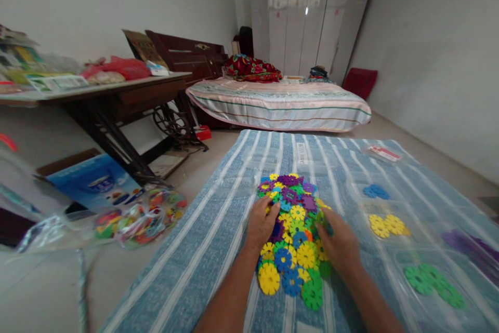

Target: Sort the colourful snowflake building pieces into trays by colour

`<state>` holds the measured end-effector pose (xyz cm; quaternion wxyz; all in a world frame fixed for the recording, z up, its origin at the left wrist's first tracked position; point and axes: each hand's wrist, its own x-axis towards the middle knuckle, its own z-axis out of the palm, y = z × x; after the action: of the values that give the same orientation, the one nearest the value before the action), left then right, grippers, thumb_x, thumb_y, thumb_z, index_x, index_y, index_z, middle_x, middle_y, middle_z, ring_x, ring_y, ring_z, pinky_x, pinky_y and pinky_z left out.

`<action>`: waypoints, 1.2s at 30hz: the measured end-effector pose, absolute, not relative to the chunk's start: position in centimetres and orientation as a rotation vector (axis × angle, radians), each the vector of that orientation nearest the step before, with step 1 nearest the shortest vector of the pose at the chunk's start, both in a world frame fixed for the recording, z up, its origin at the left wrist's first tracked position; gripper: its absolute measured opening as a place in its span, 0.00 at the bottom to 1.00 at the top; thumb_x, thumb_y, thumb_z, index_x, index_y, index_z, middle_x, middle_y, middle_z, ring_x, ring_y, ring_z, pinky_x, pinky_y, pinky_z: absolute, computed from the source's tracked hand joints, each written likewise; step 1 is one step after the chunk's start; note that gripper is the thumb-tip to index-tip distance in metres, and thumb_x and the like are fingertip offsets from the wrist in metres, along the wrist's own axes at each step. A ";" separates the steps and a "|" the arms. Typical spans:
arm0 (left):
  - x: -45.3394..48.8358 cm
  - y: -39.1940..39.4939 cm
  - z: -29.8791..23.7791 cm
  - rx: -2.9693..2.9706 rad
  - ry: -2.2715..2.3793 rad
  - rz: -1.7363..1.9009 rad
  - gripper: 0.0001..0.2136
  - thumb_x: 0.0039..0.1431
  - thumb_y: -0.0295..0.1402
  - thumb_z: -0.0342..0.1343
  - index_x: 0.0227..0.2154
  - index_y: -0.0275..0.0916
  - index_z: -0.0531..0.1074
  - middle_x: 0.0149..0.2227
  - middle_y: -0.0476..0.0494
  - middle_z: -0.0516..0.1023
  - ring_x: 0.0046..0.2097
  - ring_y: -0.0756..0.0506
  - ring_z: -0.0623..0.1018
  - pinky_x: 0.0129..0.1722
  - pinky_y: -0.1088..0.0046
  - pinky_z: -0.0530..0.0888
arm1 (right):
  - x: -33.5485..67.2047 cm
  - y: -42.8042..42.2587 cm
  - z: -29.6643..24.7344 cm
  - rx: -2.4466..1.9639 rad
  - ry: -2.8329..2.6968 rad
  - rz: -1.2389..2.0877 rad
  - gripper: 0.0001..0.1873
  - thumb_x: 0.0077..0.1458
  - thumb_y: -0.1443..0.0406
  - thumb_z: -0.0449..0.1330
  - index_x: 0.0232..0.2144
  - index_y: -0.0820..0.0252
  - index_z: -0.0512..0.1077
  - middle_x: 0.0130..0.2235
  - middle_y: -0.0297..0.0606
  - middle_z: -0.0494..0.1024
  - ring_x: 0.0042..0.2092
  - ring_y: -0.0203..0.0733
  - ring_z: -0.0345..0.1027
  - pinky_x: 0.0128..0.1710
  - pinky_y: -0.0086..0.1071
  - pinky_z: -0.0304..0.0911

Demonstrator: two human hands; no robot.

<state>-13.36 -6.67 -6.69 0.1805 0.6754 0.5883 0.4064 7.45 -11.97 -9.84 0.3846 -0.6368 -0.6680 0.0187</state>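
Observation:
A long pile of plastic snowflake discs (298, 239) in yellow, blue, green, purple and orange lies on a striped cloth. My left hand (262, 223) rests against the pile's left side, thumb and forefinger apart over the pieces; some of its fingers are hidden. At the right side, my right hand (343, 242) has its fingertips closed around a green snowflake disc (324, 221), slightly blurred. To the right, clear plastic trays hold sorted discs: blue discs (376, 191), yellow discs (390, 225) and green discs (433, 285). Purple discs (470, 250) lie by the cloth's right edge.
The blue striped cloth (218, 250) covers the surface before me. A clear case with a red-and-white label (384, 153) sits far right. Beyond are a bed (280, 107) and a wardrobe (298, 26). Left stand a sewing-machine table (128, 91) and bagged colourful items (144, 218) on the floor.

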 end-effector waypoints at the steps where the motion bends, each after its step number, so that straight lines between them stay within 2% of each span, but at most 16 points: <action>1: -13.1 -6.7 -6.8 1.902 1.641 1.144 0.12 0.56 0.39 0.50 0.38 0.41 0.74 0.45 0.43 0.76 0.49 0.44 0.73 0.53 0.64 0.67 | 7.4 -12.0 -9.9 -1.614 -1.694 0.050 0.21 0.56 0.59 0.49 0.51 0.59 0.64 0.49 0.45 0.73 0.51 0.46 0.66 0.51 0.43 0.61; 14: -9.3 -6.4 -6.2 1.979 1.559 1.074 0.16 0.56 0.40 0.51 0.44 0.39 0.71 0.48 0.39 0.74 0.51 0.43 0.71 0.54 0.61 0.67 | 7.2 -12.1 -9.1 -1.488 -1.601 0.048 0.25 0.57 0.57 0.50 0.55 0.61 0.59 0.54 0.48 0.68 0.53 0.46 0.64 0.51 0.41 0.63; 18: -9.0 -7.1 -5.5 2.119 1.649 1.129 0.14 0.55 0.39 0.52 0.41 0.40 0.72 0.49 0.37 0.73 0.53 0.40 0.70 0.55 0.58 0.65 | 6.9 -12.3 -9.5 -1.468 -1.623 0.015 0.27 0.58 0.55 0.50 0.56 0.61 0.59 0.53 0.49 0.69 0.52 0.47 0.66 0.50 0.41 0.64; 21: -8.7 -8.1 -4.2 2.227 1.664 1.123 0.10 0.55 0.38 0.52 0.36 0.41 0.73 0.44 0.40 0.76 0.49 0.41 0.71 0.51 0.59 0.67 | 6.5 -12.3 -10.1 -1.423 -1.643 -0.001 0.27 0.58 0.53 0.49 0.56 0.60 0.58 0.51 0.48 0.71 0.50 0.48 0.67 0.48 0.42 0.65; 26: -7.7 -10.1 -2.3 2.265 1.569 0.854 0.08 0.55 0.33 0.51 0.27 0.39 0.73 0.30 0.46 0.76 0.36 0.46 0.73 0.40 0.69 0.68 | 5.7 -12.4 -10.7 -1.321 -1.680 -0.035 0.27 0.58 0.54 0.49 0.56 0.60 0.58 0.49 0.49 0.72 0.48 0.47 0.68 0.45 0.40 0.67; 31: -7.5 -10.8 -2.3 2.089 1.563 0.687 0.07 0.49 0.27 0.50 0.22 0.38 0.72 0.25 0.50 0.73 0.31 0.49 0.72 0.31 0.76 0.66 | 5.3 -12.6 -10.8 -1.279 -1.741 -0.031 0.25 0.59 0.54 0.47 0.55 0.59 0.60 0.48 0.48 0.73 0.47 0.47 0.69 0.44 0.40 0.68; 36: -9.4 -9.9 -1.4 1.916 1.575 0.814 0.08 0.49 0.28 0.49 0.21 0.38 0.72 0.22 0.51 0.72 0.28 0.50 0.71 0.28 0.78 0.66 | 5.7 -12.8 -10.3 -1.296 -1.741 -0.073 0.27 0.57 0.53 0.51 0.55 0.61 0.60 0.48 0.49 0.73 0.49 0.49 0.68 0.46 0.42 0.66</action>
<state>-9.43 -9.93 -1.38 0.2621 0.7083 0.5822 0.3010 5.72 -12.81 -10.30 0.4661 -0.5279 -0.7093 -0.0299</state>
